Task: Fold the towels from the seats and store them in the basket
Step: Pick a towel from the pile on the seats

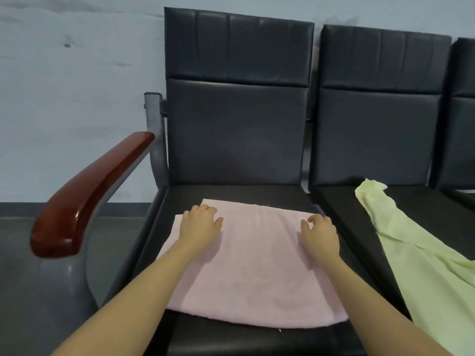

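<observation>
A pink towel lies folded flat on the black seat of the left chair. My left hand rests palm down on its far left part, fingers relaxed. My right hand lies on its far right part, fingers slightly bent at the towel's far edge. A pale green towel lies unfolded and rumpled on the neighbouring seat to the right. No basket is in view.
A glossy red-brown armrest on a grey metal frame stands left of the seat. Dark chair backs rise behind, against a pale wall. A third seat shows at the far right edge. Grey floor lies to the left.
</observation>
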A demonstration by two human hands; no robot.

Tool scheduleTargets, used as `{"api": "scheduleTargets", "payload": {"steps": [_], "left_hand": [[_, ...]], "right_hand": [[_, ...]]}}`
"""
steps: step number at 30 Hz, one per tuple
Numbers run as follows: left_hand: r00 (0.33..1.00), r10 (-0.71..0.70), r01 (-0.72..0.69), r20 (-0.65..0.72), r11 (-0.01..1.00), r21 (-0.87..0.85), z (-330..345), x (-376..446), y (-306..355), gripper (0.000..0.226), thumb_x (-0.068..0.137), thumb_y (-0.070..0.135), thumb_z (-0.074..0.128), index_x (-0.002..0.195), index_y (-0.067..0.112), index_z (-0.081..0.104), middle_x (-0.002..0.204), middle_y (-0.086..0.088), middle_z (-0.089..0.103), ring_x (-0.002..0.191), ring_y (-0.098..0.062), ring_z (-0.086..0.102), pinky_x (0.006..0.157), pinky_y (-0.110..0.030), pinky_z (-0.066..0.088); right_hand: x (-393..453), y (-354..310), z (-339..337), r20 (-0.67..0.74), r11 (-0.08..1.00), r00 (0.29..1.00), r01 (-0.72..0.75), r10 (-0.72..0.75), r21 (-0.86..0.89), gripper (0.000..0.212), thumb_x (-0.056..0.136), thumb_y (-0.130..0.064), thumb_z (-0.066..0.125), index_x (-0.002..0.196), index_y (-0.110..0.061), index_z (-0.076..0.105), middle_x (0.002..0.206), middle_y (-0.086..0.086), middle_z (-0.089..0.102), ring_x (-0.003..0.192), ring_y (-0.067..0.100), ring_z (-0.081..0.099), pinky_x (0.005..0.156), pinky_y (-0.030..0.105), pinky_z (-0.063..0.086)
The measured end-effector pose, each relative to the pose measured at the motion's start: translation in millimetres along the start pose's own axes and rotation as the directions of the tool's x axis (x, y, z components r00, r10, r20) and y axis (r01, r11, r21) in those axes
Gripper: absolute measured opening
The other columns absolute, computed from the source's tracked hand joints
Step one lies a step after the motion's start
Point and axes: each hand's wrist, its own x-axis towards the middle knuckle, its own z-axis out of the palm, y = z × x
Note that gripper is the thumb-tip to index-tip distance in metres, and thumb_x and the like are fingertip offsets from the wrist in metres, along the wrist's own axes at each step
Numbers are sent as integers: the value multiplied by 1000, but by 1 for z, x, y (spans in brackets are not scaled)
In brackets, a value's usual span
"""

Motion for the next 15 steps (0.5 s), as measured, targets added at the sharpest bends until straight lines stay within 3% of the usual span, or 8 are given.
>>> {"api": "scheduleTargets", "payload": {"steps": [8, 15], "left_hand": [[999, -53, 52, 11, 996, 76, 34, 72, -1, 33, 101, 31, 36, 125, 18, 54, 127, -1, 53, 115, -21, 47, 95, -34, 34], [993, -118, 118, -30, 993, -28, 62, 104, -13, 36, 102, 26, 31, 132, 18, 51, 135, -2, 50, 122, -23, 44, 97, -35, 32]], "right_hand": [[58, 8, 27, -18, 978, 999, -31, 28, -205, 36, 103, -27, 36, 127, -5, 51, 129, 14, 46, 110, 29, 48, 87, 37, 41], [68, 17, 44, -93, 987, 995, -55, 41, -152, 25, 98, -17, 46, 116, -4, 57, 125, 16, 44, 108, 32, 44, 89, 37, 35]]}}
